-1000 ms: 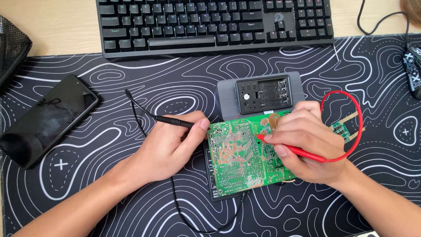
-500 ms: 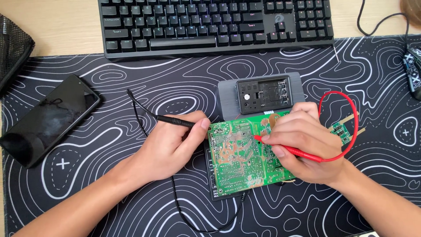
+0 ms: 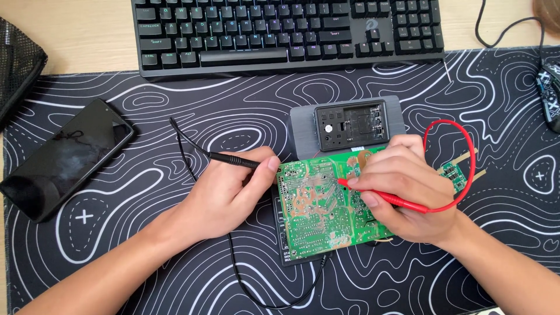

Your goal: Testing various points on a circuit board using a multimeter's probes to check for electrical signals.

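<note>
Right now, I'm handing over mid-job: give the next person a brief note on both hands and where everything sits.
Left hand: grips the black probe, thumb at the green circuit board edge.
Right hand: holds the red probe, tip on the board's solder side.
Meter lies just behind the board; phone far left on the mat.
Done: red tip placed. Left: black tip not visibly on the board.

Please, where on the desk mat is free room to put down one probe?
Bare mat lies between the phone, keyboard and left hand. Around the green circuit board, grey meter and right hand it is crowded.
</note>
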